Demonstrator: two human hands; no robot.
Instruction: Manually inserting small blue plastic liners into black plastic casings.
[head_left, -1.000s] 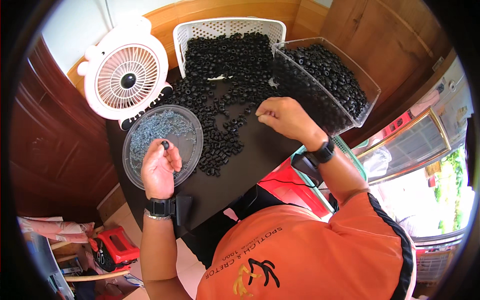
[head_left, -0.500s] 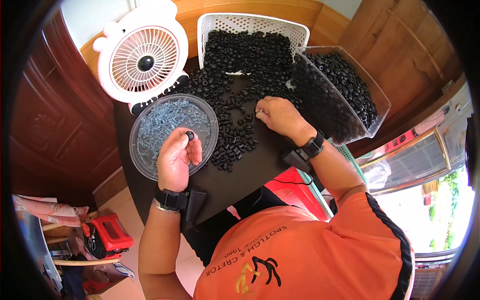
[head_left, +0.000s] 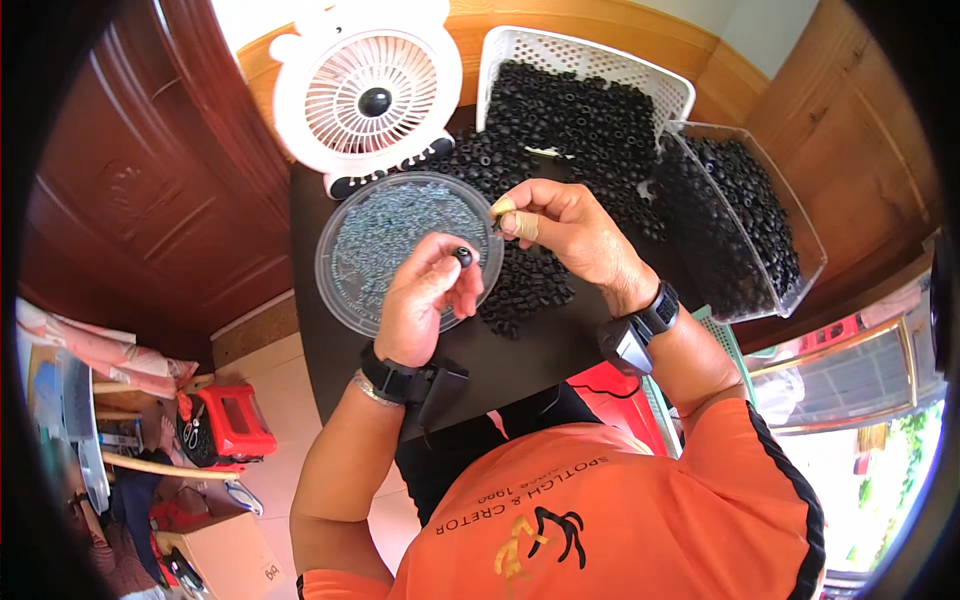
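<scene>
My left hand pinches a small black ring-shaped piece between thumb and forefinger, its hole facing up, the other fingers curled. It hovers over the round clear tray, which holds many tiny clear bluish pieces. My right hand, with yellowish wraps on thumb and forefinger, is closed on a small dark piece just above and to the right of the left hand's piece. The two pieces are apart. Loose black pieces lie in a heap on the dark table beneath and behind my hands.
A white perforated basket tips black pieces onto the table at the back. To the right, a clear bin holds more. A white animal-shaped fan stands at the back left. Below right is a red stool-like object.
My right hand has moved from the black heap toward my left hand. The left hand still holds its black piece. The whole view has shifted, so the table sits farther right.
</scene>
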